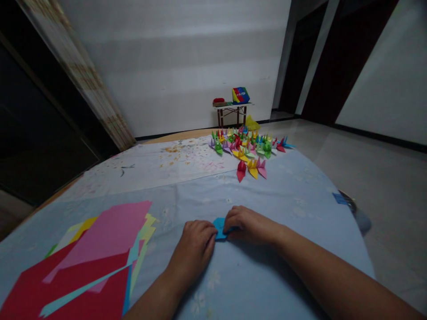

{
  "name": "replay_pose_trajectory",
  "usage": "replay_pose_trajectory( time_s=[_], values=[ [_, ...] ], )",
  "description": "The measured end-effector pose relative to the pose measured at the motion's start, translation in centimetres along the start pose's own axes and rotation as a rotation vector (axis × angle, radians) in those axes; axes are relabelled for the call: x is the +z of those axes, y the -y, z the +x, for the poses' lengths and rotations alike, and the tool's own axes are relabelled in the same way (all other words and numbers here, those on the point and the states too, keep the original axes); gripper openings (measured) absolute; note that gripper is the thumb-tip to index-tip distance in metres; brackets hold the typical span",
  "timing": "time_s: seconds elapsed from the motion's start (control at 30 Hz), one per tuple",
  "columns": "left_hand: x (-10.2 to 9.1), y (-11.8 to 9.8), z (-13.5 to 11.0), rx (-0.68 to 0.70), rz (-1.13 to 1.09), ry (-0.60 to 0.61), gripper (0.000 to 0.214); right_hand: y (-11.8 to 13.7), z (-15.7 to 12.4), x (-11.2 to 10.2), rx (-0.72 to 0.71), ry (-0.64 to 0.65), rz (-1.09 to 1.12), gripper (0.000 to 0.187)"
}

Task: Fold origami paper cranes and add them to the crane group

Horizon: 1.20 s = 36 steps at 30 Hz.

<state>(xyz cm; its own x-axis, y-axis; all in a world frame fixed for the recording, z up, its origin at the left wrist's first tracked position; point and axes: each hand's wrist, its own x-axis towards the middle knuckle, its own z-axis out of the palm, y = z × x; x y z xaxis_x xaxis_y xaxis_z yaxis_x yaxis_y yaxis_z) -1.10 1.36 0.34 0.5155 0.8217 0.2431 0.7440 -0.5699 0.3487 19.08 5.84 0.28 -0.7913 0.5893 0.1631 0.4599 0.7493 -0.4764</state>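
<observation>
A small piece of folded blue paper (219, 228) lies on the tablecloth between my hands. My left hand (197, 240) rests at its left edge, fingers curled together and the thumb side pressed on the paper. From the right, my right hand (245, 224) pinches the other side, its fingertips bent down over the paper and partly covering it. Farther off stand three folded paper cranes: a red crane (241, 171), a yellow crane (252, 169) and a pink crane (262, 168).
Coloured paper sheets (103, 235) lie in a loose pile at left, with a narrow light-blue strip (86, 290) on top. Many paper cranes (247, 143) crowd the table's far right edge. Beyond stands a small table (232, 106) carrying a colourful box (240, 95).
</observation>
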Motion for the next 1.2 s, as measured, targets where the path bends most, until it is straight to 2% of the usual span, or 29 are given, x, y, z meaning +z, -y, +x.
replay_pose_trajectory(
  time_s=[0.27, 0.5, 0.8, 1.2],
  values=[
    [0.3, -0.5, -0.3, 0.005, 0.046, 0.008, 0.014, 0.1, -0.1, 0.0, -0.028, -0.004, -0.017, 0.013],
    [0.5, -0.8, -0.3, -0.035, 0.014, 0.029, 0.014, 0.0, -0.3, 0.0, -0.027, -0.003, 0.008, 0.013],
    [1.0, -0.5, -0.3, -0.121, -0.147, -0.027, 0.013, 0.0, -0.2, -0.1, 0.126, 0.007, 0.017, 0.012],
    [1.6, -0.1, -0.1, -0.233, -0.204, -0.058, 0.014, 0.8, 0.2, -0.2, 0.284, 0.029, 0.047, 0.015]
  ],
)
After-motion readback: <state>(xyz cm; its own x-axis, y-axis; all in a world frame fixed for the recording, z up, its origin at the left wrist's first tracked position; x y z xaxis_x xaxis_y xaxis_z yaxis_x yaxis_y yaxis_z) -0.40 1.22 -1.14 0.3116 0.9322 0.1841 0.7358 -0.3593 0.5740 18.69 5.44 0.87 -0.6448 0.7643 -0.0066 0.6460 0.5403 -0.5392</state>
